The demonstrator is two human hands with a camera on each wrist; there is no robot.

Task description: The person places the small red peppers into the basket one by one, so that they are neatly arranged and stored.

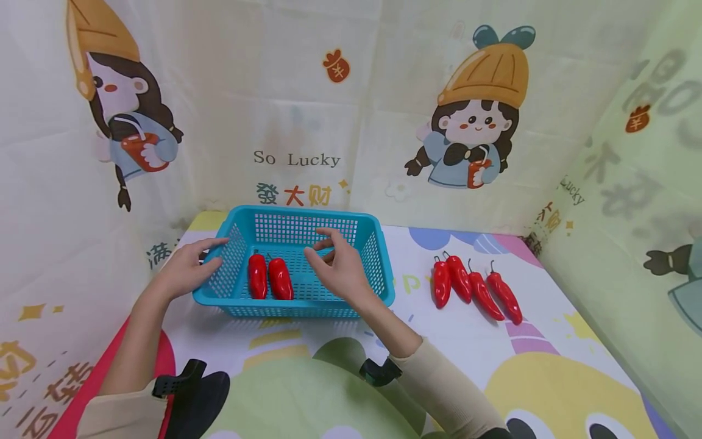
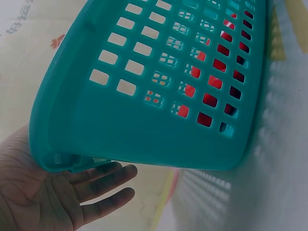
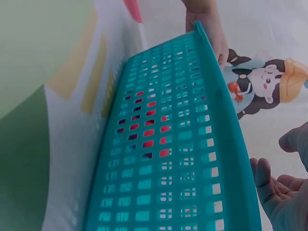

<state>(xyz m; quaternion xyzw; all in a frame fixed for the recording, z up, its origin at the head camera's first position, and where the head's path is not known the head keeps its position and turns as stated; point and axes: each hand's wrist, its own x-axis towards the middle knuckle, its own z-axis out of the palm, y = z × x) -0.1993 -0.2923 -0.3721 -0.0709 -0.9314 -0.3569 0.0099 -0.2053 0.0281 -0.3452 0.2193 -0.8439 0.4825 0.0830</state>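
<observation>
A blue-green plastic basket (image 1: 375, 231) with perforated walls stands on the table. Inside, toward its left half, two red chili peppers (image 1: 281, 279) lie side by side. My left hand (image 1: 189, 263) is at the basket's left rim, thumb and fingers loosely extended; in the left wrist view its straight fingers (image 2: 108, 183) show beyond the basket corner. Above the basket's right half hovers my right hand (image 1: 341, 267), fingers bent and apart from the thumb, with nothing between them. The right wrist view has this hand (image 3: 288, 197) beside the long rim, peppers showing red through the holes.
Several red chili peppers (image 1: 477, 289) with dark stems lie in a loose row on the table, right of the basket. A printed cloth (image 1: 378, 378) covers the table. Printed curtains (image 1: 307, 122) hang behind and at both sides.
</observation>
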